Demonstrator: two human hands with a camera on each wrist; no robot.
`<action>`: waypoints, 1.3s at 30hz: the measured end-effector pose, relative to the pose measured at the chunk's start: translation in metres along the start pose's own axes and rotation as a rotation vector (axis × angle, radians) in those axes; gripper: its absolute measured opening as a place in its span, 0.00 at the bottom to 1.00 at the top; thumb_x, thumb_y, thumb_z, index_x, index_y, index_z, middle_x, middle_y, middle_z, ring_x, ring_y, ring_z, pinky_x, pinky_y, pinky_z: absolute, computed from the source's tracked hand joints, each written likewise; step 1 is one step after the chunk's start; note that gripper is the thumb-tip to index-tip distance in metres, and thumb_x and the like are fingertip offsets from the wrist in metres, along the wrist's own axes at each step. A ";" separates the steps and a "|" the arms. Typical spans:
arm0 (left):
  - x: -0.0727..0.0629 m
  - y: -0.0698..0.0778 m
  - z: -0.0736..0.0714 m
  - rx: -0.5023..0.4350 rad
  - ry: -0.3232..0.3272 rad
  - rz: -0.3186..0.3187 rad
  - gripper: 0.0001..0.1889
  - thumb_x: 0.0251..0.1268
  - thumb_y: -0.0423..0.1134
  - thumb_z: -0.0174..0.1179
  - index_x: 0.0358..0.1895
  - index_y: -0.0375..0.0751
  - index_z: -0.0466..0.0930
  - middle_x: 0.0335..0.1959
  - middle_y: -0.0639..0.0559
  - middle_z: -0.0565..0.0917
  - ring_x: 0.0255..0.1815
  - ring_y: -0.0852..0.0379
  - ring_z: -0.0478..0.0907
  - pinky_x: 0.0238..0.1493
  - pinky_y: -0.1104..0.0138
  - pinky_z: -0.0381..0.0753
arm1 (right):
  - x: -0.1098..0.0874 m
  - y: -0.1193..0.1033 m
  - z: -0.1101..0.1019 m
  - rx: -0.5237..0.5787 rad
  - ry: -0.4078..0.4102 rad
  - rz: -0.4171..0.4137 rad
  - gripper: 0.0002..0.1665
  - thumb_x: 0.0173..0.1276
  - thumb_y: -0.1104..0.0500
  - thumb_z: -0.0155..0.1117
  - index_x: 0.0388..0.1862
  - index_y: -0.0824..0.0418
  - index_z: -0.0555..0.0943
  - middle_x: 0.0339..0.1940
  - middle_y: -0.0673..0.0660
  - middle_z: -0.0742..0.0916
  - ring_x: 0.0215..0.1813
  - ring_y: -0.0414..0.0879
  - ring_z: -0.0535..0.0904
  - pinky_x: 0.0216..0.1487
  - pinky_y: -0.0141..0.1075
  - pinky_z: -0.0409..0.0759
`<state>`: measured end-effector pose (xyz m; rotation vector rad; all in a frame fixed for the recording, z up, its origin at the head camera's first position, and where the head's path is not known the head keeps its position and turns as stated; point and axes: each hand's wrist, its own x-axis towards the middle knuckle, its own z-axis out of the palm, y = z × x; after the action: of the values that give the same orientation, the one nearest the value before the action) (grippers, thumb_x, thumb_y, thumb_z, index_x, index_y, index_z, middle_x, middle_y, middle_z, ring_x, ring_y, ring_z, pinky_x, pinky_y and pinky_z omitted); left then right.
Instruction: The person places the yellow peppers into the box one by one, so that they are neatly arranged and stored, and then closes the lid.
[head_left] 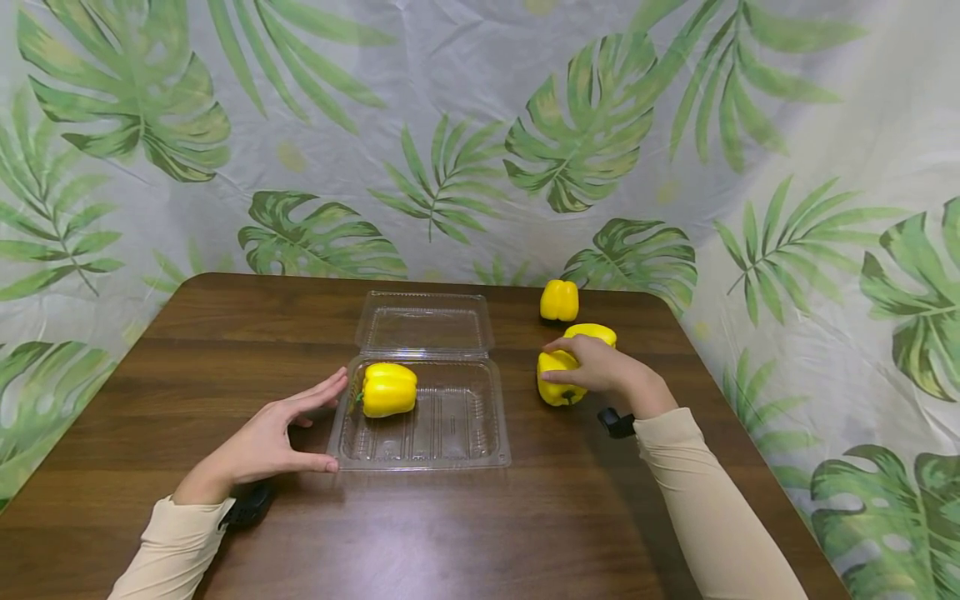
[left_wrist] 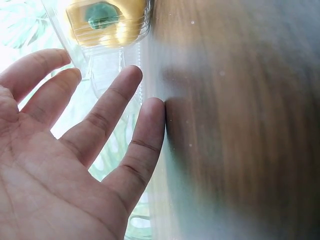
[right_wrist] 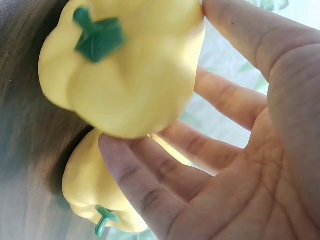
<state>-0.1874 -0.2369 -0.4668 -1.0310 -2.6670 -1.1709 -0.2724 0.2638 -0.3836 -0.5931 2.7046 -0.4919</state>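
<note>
A clear plastic clamshell container [head_left: 457,421] lies unfolded on the table, its lid [head_left: 429,327] laid back away from me. One yellow bell pepper [head_left: 388,390] lies on its side in the left part of the container. My left hand [head_left: 273,433] is at the container's left edge, thumb by the near corner and fingers spread along the side, holding nothing. Over on the right, my right hand [head_left: 600,367] grips another yellow bell pepper [right_wrist: 135,80] between thumb and fingers, its green stem facing the wrist camera. A second pepper [right_wrist: 90,182] sits close behind the fingers.
Farther back stands one more yellow bell pepper [head_left: 559,300], near the far edge of the brown wooden table [head_left: 247,333]. A leaf-patterned cloth [head_left: 450,167] hangs behind the table and along its right side. Dark wrist straps [head_left: 617,422] show at both wrists.
</note>
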 end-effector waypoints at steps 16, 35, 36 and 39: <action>-0.001 -0.002 0.000 0.031 -0.004 -0.041 0.57 0.52 0.52 0.85 0.85 0.43 0.64 0.86 0.43 0.64 0.68 0.68 0.79 0.56 0.61 0.87 | -0.010 0.005 0.001 0.037 0.020 0.032 0.37 0.82 0.41 0.63 0.76 0.67 0.77 0.58 0.65 0.89 0.45 0.49 0.80 0.51 0.43 0.79; -0.001 0.001 0.001 0.019 0.006 -0.018 0.57 0.52 0.51 0.85 0.85 0.45 0.64 0.87 0.47 0.64 0.66 0.68 0.80 0.55 0.61 0.87 | -0.032 0.018 0.006 0.066 0.060 0.080 0.36 0.82 0.37 0.60 0.70 0.64 0.81 0.52 0.60 0.91 0.48 0.50 0.84 0.52 0.46 0.83; -0.001 0.001 0.001 0.020 0.005 -0.019 0.56 0.52 0.50 0.85 0.85 0.44 0.64 0.87 0.46 0.64 0.67 0.69 0.80 0.55 0.61 0.87 | -0.033 0.018 0.006 0.063 0.066 0.078 0.35 0.82 0.37 0.61 0.70 0.64 0.81 0.52 0.60 0.91 0.48 0.49 0.84 0.52 0.46 0.83; -0.001 0.000 0.001 0.022 0.004 -0.025 0.56 0.52 0.50 0.85 0.85 0.44 0.64 0.87 0.45 0.64 0.67 0.69 0.80 0.55 0.61 0.87 | -0.036 0.020 0.007 0.057 0.076 0.082 0.33 0.82 0.38 0.61 0.68 0.63 0.82 0.51 0.59 0.92 0.49 0.49 0.85 0.53 0.48 0.84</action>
<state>-0.1866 -0.2368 -0.4683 -0.9933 -2.6916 -1.1437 -0.2454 0.2951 -0.3893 -0.4546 2.7633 -0.5796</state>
